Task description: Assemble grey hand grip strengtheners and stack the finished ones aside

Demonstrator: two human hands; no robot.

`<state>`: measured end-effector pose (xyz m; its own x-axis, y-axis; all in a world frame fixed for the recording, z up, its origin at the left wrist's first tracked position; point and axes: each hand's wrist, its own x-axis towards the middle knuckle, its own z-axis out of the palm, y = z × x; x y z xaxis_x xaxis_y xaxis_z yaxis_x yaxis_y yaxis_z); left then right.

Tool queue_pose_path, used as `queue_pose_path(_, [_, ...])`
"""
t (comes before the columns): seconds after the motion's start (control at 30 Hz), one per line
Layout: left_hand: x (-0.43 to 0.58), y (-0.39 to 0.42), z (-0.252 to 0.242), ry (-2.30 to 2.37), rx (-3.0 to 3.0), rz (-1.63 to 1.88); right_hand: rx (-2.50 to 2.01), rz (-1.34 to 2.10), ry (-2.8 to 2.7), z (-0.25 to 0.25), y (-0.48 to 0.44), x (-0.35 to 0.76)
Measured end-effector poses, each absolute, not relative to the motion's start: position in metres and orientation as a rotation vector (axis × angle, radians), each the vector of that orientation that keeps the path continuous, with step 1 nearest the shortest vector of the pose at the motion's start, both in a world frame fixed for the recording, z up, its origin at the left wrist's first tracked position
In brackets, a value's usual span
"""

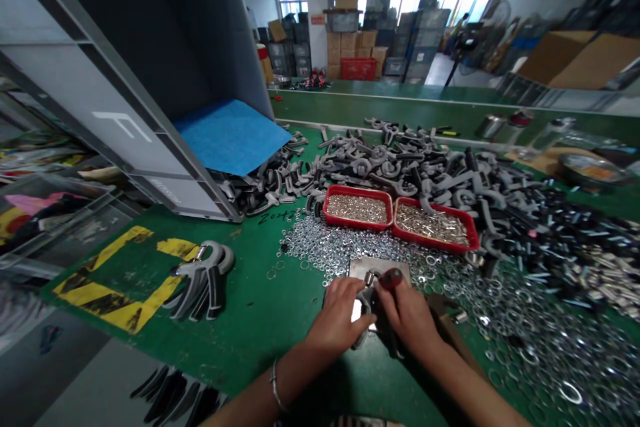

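Note:
My left hand [334,315] is closed around a grey curved handle part [367,299], held over a small metal plate [359,267] on the green bench. A shiny metal cylinder [370,277] sits at the top of that part. My right hand [411,315] grips a tool with a red and black handle [391,278], right beside the part. The tool's working end is hidden, so its kind is unclear. Just beyond both hands lie loose small metal rings [320,240]. Two red trays stand behind them: the left tray [358,224] holds tiny metal pieces, the right tray [434,242] holds pins.
Grey and black handle parts [400,160] form a heap behind the trays. More rings [530,320] and dark screws [575,233] spread at right. Several joined handles [203,280] lie by yellow-black tape [107,307]. A tipped grey crate [165,147] with blue sheet [233,137] stands left.

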<state>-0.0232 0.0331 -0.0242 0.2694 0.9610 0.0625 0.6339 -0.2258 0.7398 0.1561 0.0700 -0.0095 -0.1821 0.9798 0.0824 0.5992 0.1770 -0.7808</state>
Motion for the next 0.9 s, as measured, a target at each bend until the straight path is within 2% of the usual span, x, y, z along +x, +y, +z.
queue_pose_path(0.27, [-0.018, 0.031, -0.009, 1.543, 1.999, 0.606, -1.340, 0.807, -2.137, 0.006, 0.076, 0.155])
queue_pose_path(0.57, [0.000, 0.030, -0.010, 1.549, 2.141, 0.545, -1.165, 0.585, -2.355, 0.003, 0.044, 0.180])
queue_pose_path(0.67, [0.010, 0.033, -0.013, 1.605, 2.170, 0.522, -1.283, 0.740, -2.154, 0.011, 0.051, 0.176])
queue_pose_path(0.8, [0.016, 0.035, -0.015, 1.685, 2.156, 0.559, -1.335, 1.107, -1.507, 0.031, 0.062, 0.182])
queue_pose_path(0.9, [0.012, 0.032, -0.018, 1.710, 2.113, 0.604, -1.407, 1.177, -1.611, 0.029, 0.057, 0.203])
